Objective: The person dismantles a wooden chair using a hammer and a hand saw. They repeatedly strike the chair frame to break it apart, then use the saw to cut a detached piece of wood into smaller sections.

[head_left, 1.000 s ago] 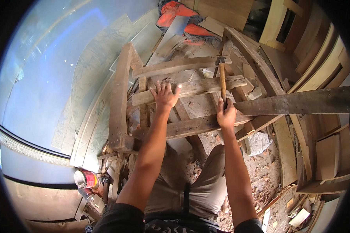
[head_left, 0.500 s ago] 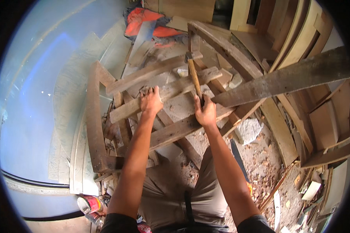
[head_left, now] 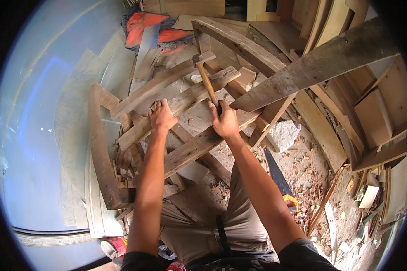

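My right hand is wrapped round the dark lower grip of a hammer. The hammer's wooden handle points away from me, and its metal head is at the far rail, near that rail's right end. My left hand is closed over a weathered wooden slat, its fingertips on the far edge. This slat lies slantwise across the crosspieces of an old wooden frame, between the far rail and the near rail.
A wide dark board juts in from the right beside my right hand. On the debris-strewn floor lie a handsaw and a whitish block. A blue panel stands left, with a tin below. Wooden panels crowd the right.
The whole view has shifted, so the frame and both hands appear further left and more of the handsaw shows. Both hands keep their holds, with the hammer head still at the far rail.
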Demonstrator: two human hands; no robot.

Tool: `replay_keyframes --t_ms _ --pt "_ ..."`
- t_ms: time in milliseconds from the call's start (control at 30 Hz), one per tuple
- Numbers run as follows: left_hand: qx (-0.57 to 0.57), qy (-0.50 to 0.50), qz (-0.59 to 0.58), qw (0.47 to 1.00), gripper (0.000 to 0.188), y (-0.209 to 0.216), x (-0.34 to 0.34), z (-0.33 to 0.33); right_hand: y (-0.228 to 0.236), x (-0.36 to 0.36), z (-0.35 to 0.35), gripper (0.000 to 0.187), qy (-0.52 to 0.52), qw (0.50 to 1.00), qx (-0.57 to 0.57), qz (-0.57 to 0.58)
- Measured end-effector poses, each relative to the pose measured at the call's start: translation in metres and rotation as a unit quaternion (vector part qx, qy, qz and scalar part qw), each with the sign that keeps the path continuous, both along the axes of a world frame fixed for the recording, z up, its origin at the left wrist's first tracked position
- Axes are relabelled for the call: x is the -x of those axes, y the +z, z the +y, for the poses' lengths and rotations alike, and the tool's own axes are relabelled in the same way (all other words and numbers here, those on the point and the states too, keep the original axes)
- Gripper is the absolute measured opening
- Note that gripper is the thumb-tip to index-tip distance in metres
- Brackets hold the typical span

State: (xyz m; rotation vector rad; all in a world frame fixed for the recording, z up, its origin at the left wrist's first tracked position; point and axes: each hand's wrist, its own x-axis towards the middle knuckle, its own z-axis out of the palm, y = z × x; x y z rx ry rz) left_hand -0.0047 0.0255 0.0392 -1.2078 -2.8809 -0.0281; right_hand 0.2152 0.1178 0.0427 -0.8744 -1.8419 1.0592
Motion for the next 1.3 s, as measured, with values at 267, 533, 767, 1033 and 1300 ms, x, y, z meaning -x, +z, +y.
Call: replay_keyframes --t_ms 267,533,767,1033,1300 --pt "-0.179 -0.009 -0.118 0.977 0.086 0.014 0.032 0.016 -0.004 0.002 -0.004 0.038 -0.012 1.000 0.001 0.022" --pt "-0.055 -0.021 -0.026 0.998 0.109 -0.001 0.001 0.005 -0.014 0.002 0.003 0.039 -0.018 0.999 -0.030 0.013" --pt "-0.030 -0.051 -0.012 0.998 0.109 -0.002 -0.001 0.005 -0.025 0.007 0.010 0.042 -0.014 0.998 -0.066 0.017" --pt "-0.020 -0.013 -0.027 0.999 0.083 0.003 -0.012 0.005 -0.025 0.002 0.009 0.047 0.014 1.000 -0.021 0.014" --pt "-0.043 -0.007 -0.045 0.998 0.087 0.001 -0.008 0.002 -0.030 0.007 0.012 0.045 0.012 0.998 -0.054 0.010"
